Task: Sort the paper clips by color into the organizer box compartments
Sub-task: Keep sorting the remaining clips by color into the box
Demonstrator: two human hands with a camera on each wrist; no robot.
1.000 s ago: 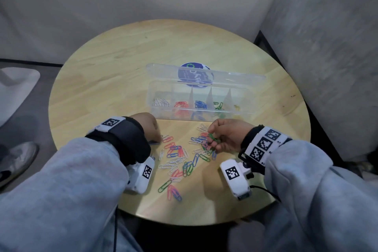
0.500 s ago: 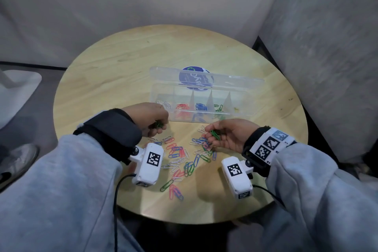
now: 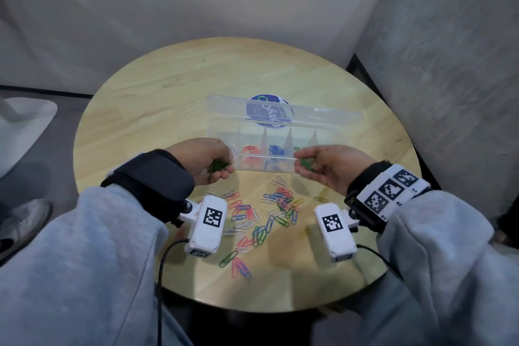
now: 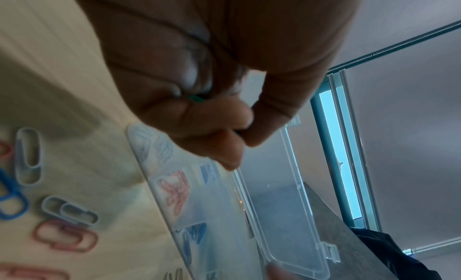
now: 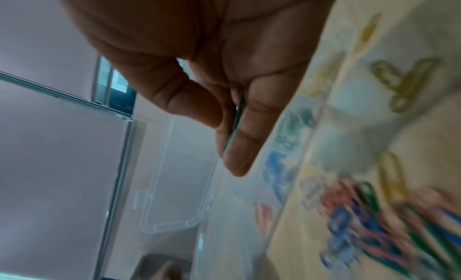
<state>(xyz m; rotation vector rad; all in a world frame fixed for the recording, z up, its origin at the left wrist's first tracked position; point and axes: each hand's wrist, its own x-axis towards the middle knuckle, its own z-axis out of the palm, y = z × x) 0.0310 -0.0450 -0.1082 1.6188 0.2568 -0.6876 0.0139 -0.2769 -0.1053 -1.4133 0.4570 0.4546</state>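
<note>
At the near wall of the clear box (image 3: 269, 149), both hands hover with green clips. The left hand (image 3: 202, 160) has its fingers curled round a small bunch of green clips (image 3: 216, 167), by the box's left end; in the left wrist view only a sliver of green (image 4: 197, 98) shows between the closed fingers. The right hand (image 3: 331, 166) pinches a single green clip (image 3: 306, 163) between thumb and forefinger, just in front of the right part of the box; the right wrist view shows it edge-on as a thin green line (image 5: 234, 124) against the finger.

The box stands open on the round table (image 3: 140, 109), lid tipped back. Its compartments hold, left to right, white, red and blue clips, then a few green ones, largely hidden behind the right hand. The mixed pile (image 3: 261, 216) of loose clips lies on the table between the wrists, near the box but apart from it.

These clips look light, stiff and smooth-coated, so they likely slip and snag in each other. A fingertip pinch across the flat loops should hold one best. The bunch is likely to shed strays unless it is tipped straight over the green compartment.
</note>
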